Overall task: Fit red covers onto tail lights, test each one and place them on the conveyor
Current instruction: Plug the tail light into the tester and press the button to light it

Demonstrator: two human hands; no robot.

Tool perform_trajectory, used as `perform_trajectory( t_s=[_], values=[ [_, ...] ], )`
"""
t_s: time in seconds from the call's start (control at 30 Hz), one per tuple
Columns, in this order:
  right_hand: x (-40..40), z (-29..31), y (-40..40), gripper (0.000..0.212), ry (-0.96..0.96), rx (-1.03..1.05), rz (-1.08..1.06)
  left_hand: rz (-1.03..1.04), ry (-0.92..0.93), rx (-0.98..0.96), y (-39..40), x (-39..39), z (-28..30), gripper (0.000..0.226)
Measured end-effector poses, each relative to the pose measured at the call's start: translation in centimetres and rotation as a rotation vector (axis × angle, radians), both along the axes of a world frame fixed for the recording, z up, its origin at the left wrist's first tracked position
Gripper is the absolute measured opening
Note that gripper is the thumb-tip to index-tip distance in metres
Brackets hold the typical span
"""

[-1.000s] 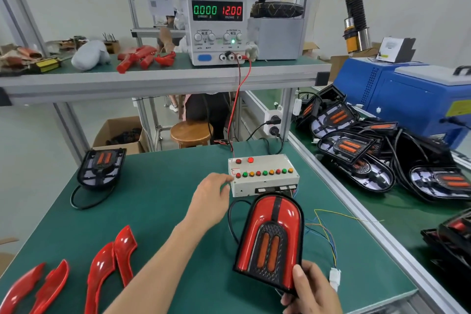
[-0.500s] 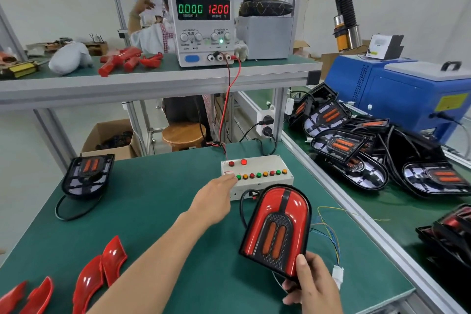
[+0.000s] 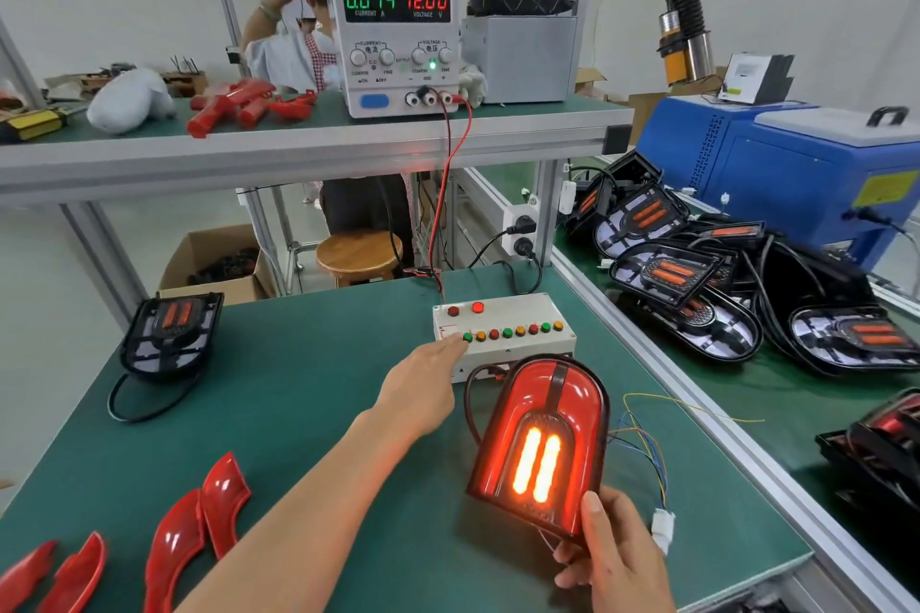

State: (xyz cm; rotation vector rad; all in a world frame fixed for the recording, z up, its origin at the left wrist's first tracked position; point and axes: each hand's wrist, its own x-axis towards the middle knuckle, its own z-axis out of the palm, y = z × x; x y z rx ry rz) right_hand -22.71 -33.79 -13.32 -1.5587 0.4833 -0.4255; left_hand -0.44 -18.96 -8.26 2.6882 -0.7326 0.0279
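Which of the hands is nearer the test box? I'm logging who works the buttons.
Left. The left hand touches the test box at its leftmost button; the right hand grips the lit tail light nearer the person.

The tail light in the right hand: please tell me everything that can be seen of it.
The tail light is arch-shaped, with a glossy red cover, a dark rim and a dark stripe down from the top. Two upright bars in its lower middle glow bright orange and the cover glows red, so it is lit. It is held up off the green table, tilted, with its rounded end away from the person. The right hand grips its lower right corner. A black cable curves from behind it toward the white test box.
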Motion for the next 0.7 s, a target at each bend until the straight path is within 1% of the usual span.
perform_trajectory(
  t_s=[0.23,0.5,0.7],
  values=[
    [-0.31,0.77,0.21,0.013,-0.008,0.033,-0.003,0.022,-0.016,-0.006,-0.15,0.02,0.0,0.068],
    [-0.18,0.28,0.04,0.013,0.006,0.018,0.0,0.029,-0.001,0.068,-0.15,0.35,0.42,0.071],
    [-0.13,0.15,0.03,0.014,-0.001,0.022,0.003,-0.022,-0.023,0.084,-0.48,0.94,0.27,0.069]
  ],
)
